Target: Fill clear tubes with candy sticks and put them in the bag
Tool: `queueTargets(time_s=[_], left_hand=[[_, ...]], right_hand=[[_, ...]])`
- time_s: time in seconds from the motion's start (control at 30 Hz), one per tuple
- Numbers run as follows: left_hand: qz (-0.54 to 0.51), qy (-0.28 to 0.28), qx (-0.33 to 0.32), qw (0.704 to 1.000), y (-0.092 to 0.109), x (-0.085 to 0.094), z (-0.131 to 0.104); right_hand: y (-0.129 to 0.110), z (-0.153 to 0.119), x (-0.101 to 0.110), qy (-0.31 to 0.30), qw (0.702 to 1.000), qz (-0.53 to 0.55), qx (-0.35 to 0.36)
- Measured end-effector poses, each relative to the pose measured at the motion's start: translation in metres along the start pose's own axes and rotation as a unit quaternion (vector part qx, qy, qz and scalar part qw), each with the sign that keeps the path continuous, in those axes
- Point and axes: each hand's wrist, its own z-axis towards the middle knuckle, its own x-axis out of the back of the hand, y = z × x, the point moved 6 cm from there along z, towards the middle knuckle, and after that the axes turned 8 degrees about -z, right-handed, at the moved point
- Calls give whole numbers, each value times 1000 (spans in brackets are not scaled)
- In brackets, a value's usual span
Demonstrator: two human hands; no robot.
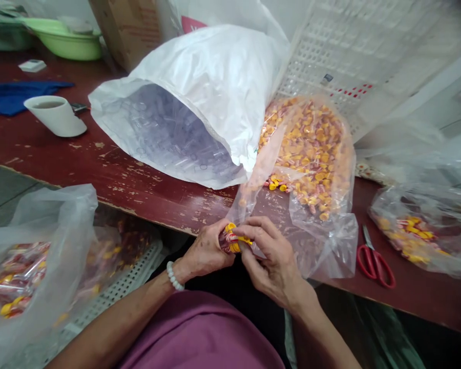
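My left hand (pixel 205 248), with a beaded bracelet at its wrist, is closed around several small yellow-and-red plastic pieces (pixel 229 239) above the table's front edge. From the other side, my right hand (pixel 271 256) pinches a yellow piece at the top of that handful between thumb and fingers. Just beyond lies a transparent bag (pixel 315 148) full of similar pieces, and a few loose ones (pixel 275 183) rest by its mouth. A large white sack (pixel 215 77) lies open towards me, holding many transparent plastic tubes (pixel 169 133).
Red-handled scissors (pixel 375 264) lie on the dark red table (pixel 157 197), beside another bag of pieces (pixel 415 230). A white cup (pixel 56 117) and blue cloth (pixel 19 96) are at left. Below, filled bags (pixel 19 277) sit by a white basket (pixel 111 292). A perforated crate (pixel 346 56) leans behind.
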Motion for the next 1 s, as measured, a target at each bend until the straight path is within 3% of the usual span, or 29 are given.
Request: queueTargets(time_s=[0.07, 0.2, 0.27, 0.4, 0.47, 0.57, 0.67, 0.77, 0.9, 1.0], left_hand=[[9, 2, -7, 1000, 3, 0, -1], [55, -2, -21, 998, 6, -1, -3], [78, -18, -28, 996, 6, -5, -4], [53, -41, -11, 998, 0, -15, -6], [-9, -36, 15, 999, -7, -16, -6], [-167, -22, 75, 983, -20, -15, -3], [-276, -6, 131, 952, -30, -11, 0], [-290, 0, 132, 948, -28, -7, 1], [-294, -8, 138, 946, -27, -10, -1], [-285, 6, 134, 949, -30, -12, -1]], right_hand=[[4, 4, 4, 16, 1000, -3, -3], [26, 17, 18, 162, 984, -21, -74], [29, 25, 10, 200, 975, -54, -74], [30, 39, -27, 111, 987, -117, -20], [39, 38, -23, 131, 986, -86, -55], [49, 28, 0, 166, 981, -39, -97], [37, 19, -2, 42, 996, -78, -25], [22, 3, -30, -75, 985, -152, 39], [17, -11, -62, -64, 977, -200, 29], [18, -14, -71, -23, 979, -199, 26]])
